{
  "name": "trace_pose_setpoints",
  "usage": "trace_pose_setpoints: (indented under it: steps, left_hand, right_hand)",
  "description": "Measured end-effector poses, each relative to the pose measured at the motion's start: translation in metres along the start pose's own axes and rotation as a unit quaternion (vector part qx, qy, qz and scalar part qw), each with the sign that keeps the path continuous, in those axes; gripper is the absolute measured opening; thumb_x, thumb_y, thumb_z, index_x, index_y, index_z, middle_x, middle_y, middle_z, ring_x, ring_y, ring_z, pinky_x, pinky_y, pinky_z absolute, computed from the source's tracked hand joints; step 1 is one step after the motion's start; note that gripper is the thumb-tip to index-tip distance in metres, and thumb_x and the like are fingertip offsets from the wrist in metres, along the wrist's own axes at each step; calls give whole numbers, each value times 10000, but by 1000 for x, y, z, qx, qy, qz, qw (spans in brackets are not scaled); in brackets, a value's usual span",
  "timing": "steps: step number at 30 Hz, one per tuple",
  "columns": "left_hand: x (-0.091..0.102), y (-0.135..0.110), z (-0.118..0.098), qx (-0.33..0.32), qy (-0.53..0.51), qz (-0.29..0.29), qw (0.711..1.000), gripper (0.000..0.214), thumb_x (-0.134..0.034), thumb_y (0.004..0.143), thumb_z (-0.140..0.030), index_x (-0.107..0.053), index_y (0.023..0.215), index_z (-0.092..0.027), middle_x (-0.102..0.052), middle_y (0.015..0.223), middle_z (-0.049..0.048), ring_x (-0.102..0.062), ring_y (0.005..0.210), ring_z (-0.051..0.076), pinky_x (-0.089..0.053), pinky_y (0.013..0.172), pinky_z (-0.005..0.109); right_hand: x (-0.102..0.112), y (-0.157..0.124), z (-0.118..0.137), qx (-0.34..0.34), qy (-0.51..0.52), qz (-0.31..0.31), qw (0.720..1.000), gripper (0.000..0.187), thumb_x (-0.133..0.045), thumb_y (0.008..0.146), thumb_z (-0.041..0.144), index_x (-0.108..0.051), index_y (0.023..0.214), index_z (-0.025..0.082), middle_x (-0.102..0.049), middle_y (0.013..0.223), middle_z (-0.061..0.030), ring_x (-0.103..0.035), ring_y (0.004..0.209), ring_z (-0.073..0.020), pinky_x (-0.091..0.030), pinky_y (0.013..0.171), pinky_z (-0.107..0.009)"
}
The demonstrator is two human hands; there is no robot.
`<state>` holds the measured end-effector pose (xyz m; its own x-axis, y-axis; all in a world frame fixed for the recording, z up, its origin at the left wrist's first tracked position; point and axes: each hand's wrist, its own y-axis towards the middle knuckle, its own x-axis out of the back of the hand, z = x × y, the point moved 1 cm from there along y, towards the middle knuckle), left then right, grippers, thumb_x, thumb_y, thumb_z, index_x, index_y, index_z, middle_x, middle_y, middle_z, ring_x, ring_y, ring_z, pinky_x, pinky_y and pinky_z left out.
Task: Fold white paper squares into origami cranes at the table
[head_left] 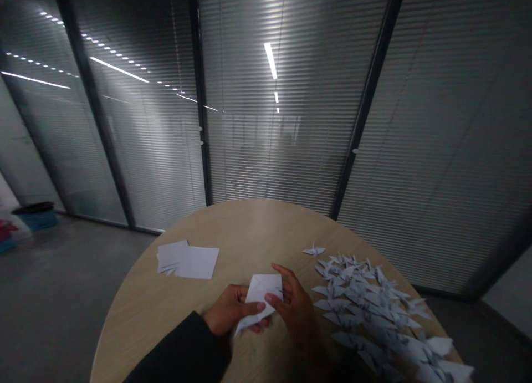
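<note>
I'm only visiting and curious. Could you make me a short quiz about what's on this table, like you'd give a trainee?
1. True or false: the left hand and the right hand both hold the white paper.
2. Where does the pile of folded paper cranes lie? A) left of the hands B) right of the hands C) on the floor
3. Fill in: the flat sheets lie on a ___ wooden table.
Key: 1 true; 2 B; 3 round.

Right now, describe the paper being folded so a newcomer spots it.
On the round wooden table, near its front edge, the left hand and right hand meet. Between them is a white part-folded sheet, the only paper held: flat sheets lie left, folded cranes right.
</note>
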<state>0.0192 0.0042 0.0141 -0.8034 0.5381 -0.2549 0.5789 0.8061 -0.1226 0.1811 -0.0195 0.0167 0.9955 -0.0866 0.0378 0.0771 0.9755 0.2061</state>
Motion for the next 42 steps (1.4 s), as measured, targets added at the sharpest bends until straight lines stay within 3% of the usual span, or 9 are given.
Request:
trace_pose_setpoints:
  steps: [11, 16, 19, 23, 28, 32, 35, 42]
  left_hand:
    - [-1, 0, -2, -1, 11, 0, 1000, 417, -868, 605, -441, -755, 772, -76, -727, 666, 98, -646, 536, 146, -488, 535, 250]
    - [-3, -2, -5, 1, 17, 12, 1000, 453, -868, 597, -459, -759, 809, -74, -734, 696, 106, -665, 570, 156, -508, 557, 256]
    - [-5, -3, -8, 4, 26, 5, 1000, 453, -894, 561, -421, -750, 833, -88, -740, 721, 97, -680, 608, 168, -525, 569, 261]
    - [-3, -4, -14, -13, 24, -48, 999, 429, -939, 464, -348, -714, 743, -112, -725, 663, 52, -651, 576, 149, -525, 551, 253]
    - [3, -2, -21, -82, 14, -161, 984, 434, -939, 458, -378, -697, 693, -105, -670, 559, 10, -566, 491, 97, -465, 512, 212]
    - [5, -1, -23, -117, -19, -211, 970, 415, -935, 463, -401, -684, 636, -120, -602, 497, -35, -536, 484, 79, -436, 514, 187]
    - [5, -1, -24, -132, -43, -221, 965, 402, -924, 478, -428, -693, 613, -128, -656, 563, -6, -583, 549, 95, -451, 541, 180]
    - [-1, -4, -33, -125, -76, -235, 961, 436, -930, 403, -478, -734, 597, -141, -680, 561, 0, -619, 555, 118, -520, 570, 208]
  right_hand:
    - [-1, 1, -6, 13, -26, 1, 1000, 622, -650, 694, 248, -517, 1300, 214, -747, 964, -56, -718, 827, -232, -578, 723, -336]
    - [0, 0, -5, 0, -68, -16, 998, 593, -651, 682, 249, -560, 1267, 209, -742, 833, -25, -697, 703, -217, -554, 619, -302]
    - [4, 2, -5, 1, -88, -42, 995, 538, -645, 683, 279, -598, 1213, 203, -738, 862, -40, -687, 704, -221, -541, 606, -300]
    - [11, 6, -2, 18, -107, -98, 989, 520, -660, 699, 367, -611, 1185, 189, -732, 993, -88, -692, 807, -253, -554, 677, -334]
    - [16, 7, 2, 11, -110, -131, 985, 532, -703, 660, 393, -633, 1149, 197, -714, 1106, -105, -684, 947, -290, -559, 766, -364]
    - [12, 6, 2, -25, -50, -82, 995, 520, -722, 636, 367, -634, 1117, 188, -748, 1003, -102, -708, 868, -286, -564, 718, -362]
    - [7, 6, -1, -52, -14, -26, 998, 502, -732, 615, 347, -638, 1079, 181, -762, 918, -85, -714, 800, -271, -559, 669, -344]
    - [1, 6, -7, -74, -28, 25, 997, 375, -712, 594, 316, -654, 949, 209, -764, 834, -41, -704, 761, -248, -537, 656, -315]
